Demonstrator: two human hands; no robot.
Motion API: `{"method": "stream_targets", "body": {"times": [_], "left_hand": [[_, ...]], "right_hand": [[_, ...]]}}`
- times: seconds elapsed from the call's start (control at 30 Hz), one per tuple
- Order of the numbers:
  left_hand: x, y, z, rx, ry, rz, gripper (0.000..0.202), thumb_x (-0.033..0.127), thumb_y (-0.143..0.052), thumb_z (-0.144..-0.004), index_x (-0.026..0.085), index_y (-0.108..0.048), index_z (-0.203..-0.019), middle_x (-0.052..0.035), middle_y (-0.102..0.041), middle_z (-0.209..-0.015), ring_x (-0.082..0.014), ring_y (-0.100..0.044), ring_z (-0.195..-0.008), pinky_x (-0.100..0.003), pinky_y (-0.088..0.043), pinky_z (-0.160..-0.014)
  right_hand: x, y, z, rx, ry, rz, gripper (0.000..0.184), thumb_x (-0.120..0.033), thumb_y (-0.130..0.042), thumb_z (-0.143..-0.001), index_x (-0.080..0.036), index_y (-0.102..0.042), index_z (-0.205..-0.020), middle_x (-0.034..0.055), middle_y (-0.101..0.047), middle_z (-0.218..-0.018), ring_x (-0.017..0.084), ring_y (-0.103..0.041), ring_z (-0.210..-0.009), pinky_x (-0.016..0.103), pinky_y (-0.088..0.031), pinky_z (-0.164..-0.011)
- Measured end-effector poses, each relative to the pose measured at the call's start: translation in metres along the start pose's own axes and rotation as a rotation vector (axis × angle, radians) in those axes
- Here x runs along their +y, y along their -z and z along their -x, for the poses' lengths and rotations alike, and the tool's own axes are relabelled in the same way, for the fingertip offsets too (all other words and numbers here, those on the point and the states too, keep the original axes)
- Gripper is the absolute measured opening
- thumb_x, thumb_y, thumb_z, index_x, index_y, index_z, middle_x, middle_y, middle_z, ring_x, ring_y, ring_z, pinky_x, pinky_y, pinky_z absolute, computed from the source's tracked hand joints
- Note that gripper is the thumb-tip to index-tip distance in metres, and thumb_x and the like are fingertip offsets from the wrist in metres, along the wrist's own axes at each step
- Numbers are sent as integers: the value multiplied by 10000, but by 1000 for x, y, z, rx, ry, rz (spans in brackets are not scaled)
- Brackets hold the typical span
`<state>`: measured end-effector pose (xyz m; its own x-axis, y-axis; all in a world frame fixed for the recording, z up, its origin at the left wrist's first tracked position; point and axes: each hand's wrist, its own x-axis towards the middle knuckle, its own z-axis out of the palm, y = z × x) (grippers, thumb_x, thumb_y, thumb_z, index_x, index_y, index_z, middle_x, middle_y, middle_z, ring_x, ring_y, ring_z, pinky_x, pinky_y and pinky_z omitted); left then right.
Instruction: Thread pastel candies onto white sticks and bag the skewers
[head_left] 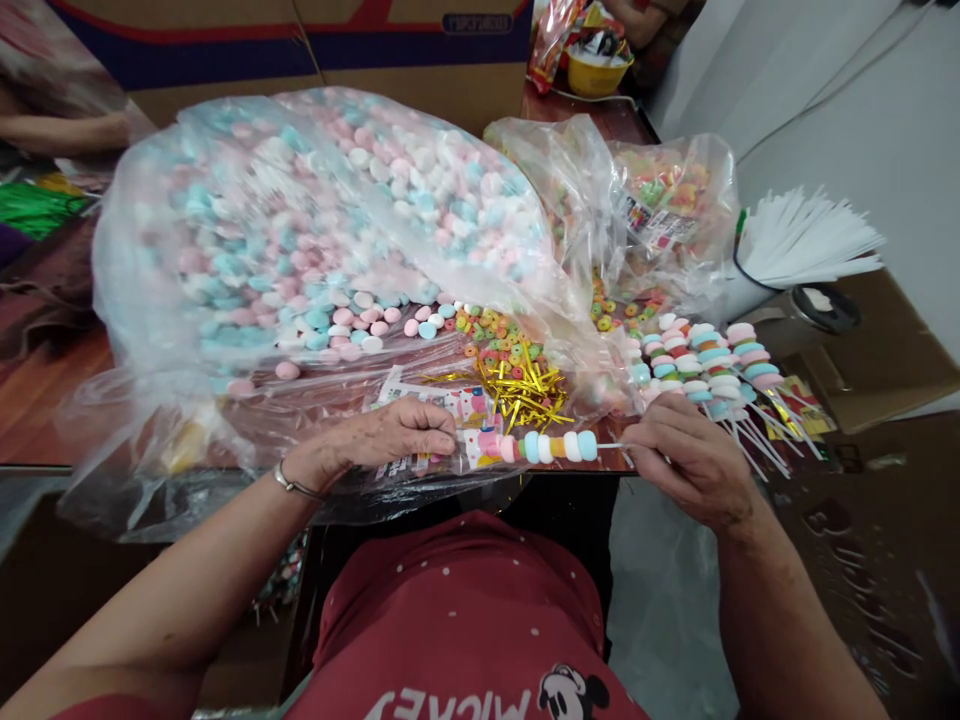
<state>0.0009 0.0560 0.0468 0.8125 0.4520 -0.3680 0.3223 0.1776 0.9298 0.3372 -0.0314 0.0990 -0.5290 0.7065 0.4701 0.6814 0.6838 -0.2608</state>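
A skewer of pink, white, blue and orange candies (559,447) lies level between my hands at the table's front edge. My right hand (686,460) is closed on the bare end of its white stick (609,446). At the other end, my left hand (412,432) pinches a small printed plastic bag (474,446), which appears to cover the skewer's tip. More printed bags (394,392) lie just behind my left hand. Gold twist ties (529,388) are piled behind the skewer. Finished-looking candy skewers (697,362) are stacked beyond my right hand.
A big clear bag of pastel marshmallows (322,220) covers much of the table. Ring candies (495,330) spill beside it, near another candy bag (667,190). White sticks (810,240) stand at the right, by a dark-lidded cup (825,308) and cardboard box (892,350). Other people's arms show behind.
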Motion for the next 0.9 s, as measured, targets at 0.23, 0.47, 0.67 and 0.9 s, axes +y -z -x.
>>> {"method": "stream_targets", "body": {"times": [0.23,0.47,0.67,0.9], "left_hand": [[8,-3,-2,2,-7,-29,277,410,-676,-807,141,-678,-738,23,-564,-571,-89,-483,-523,-174,-371,-486],[7,0,-1,-9,12,-47,287,424,-671,-814,142,-721,-821,-12,-626,-663,-91,-489,-544,-184,-394,-503],[24,-6,-2,-167,-104,-239,269,386,-607,-878,164,-734,-962,5,-581,-660,-101,-450,-565,-192,-367,-518],[42,-10,-3,-87,-221,-406,188,342,-628,-870,202,-711,-964,-4,-605,-703,-128,-493,-599,-211,-363,-553]], "right_hand": [[-3,-13,1,-24,-93,-61,176,-110,-485,-907,-219,-582,-809,10,-604,-691,153,-525,-704,301,-431,-683],[-7,-26,-2,-73,-88,-44,202,-116,-463,-928,-203,-563,-776,10,-590,-680,147,-494,-680,277,-402,-657],[-12,-34,-2,-56,-98,-54,194,-142,-455,-944,-199,-563,-792,10,-599,-686,141,-516,-668,273,-419,-662],[-24,-35,-1,-151,-221,-173,227,-183,-420,-958,-198,-563,-781,22,-637,-720,133,-567,-690,253,-435,-668]]}}
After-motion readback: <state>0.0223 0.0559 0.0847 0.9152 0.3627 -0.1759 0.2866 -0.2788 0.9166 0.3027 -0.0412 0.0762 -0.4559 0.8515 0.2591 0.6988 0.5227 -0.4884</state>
